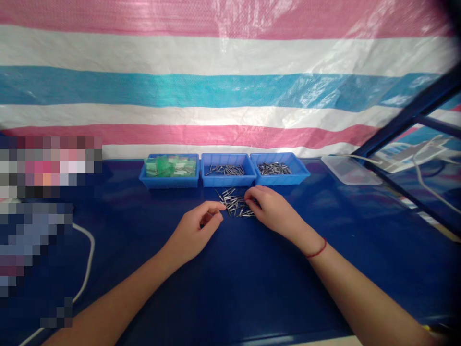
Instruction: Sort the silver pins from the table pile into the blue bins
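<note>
A loose pile of silver blind rivets lies on the dark blue table, in front of the blue bins. My left hand is at the pile's left edge, its fingers curved and a small gap between thumb and index fingertip; I see nothing held in it. At the right side of the pile is my right hand, with a red string round the wrist. Its thumb and index tips come together over the rivets. Whatever is between those tips is too small to make out.
Three blue bins stand in a row: the left bin has green-and-clear plastic packets, the middle bin thin metal pins or rivets, the right bin many small metal pieces. A clear plastic lid lies right. A white cable runs left.
</note>
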Demonstrator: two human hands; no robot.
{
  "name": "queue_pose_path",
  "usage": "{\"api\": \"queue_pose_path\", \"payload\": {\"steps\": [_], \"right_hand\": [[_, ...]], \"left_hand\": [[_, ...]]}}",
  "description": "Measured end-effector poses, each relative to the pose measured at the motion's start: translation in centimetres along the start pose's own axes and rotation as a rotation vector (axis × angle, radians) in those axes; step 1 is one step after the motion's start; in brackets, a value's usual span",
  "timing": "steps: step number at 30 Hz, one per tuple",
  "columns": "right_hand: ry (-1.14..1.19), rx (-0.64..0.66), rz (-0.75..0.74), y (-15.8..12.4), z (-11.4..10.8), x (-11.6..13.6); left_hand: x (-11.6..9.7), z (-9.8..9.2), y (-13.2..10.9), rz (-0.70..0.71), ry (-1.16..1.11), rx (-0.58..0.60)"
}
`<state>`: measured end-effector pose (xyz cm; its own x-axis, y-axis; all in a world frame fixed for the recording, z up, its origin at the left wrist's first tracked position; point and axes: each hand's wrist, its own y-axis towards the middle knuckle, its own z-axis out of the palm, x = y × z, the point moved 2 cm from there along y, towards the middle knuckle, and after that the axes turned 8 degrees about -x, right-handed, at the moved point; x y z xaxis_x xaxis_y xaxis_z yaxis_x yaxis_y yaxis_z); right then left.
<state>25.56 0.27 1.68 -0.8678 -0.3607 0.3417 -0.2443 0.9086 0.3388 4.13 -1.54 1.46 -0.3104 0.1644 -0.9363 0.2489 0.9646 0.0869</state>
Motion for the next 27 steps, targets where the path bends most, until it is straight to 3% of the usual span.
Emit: {"api": "queue_pose_path", "payload": {"steps": [4,8,13,27], "right_hand": [[0.131,-0.071,0.006,0.0,-0.5,0.7],[0.453,-0.124,0.114,-0.4,-1.0,2.2],[0.832,0.018,0.172,-1.0,-0.3,4.3],[1.032,0.243,0.259,-1.2,0.1,5.0]], "left_hand": [[0.1,0.1,0.0,-0.003,0.010,-0.030],[-0.1,0.0,0.0,-0.019,0.015,-0.096],[-0.5,-0.2,0.0,0.027,0.004,-0.152],[-1.3,-0.5,-0.4,0.240,0.011,-0.176]]}}
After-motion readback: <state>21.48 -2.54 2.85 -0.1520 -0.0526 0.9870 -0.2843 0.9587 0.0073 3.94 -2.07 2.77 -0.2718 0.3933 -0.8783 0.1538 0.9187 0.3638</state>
